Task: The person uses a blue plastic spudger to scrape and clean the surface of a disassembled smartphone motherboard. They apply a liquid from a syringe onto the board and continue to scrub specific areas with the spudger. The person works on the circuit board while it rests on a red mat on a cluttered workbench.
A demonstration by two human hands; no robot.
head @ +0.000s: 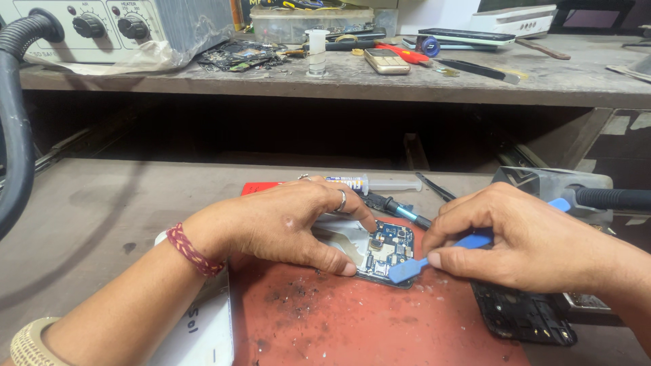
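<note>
An opened phone (pixel 388 251) with its blue circuit board exposed lies on a red work mat (pixel 352 318). My left hand (pixel 285 224), with a ring and a red thread bracelet, presses down on the phone's white inner frame, thumb and fingers at the board's edge. My right hand (pixel 522 237) pinches a blue plastic pry tool (pixel 434 257), whose flat tip rests on the lower right edge of the board.
A black phone back frame (pixel 522 315) lies right of the mat. A syringe (pixel 373 183), a screwdriver (pixel 397 207) and tweezers (pixel 434 186) lie behind the hands. A black hose (pixel 13 122) hangs at left. The upper shelf holds a rework station (pixel 115 24), a small phone (pixel 386 61) and tools.
</note>
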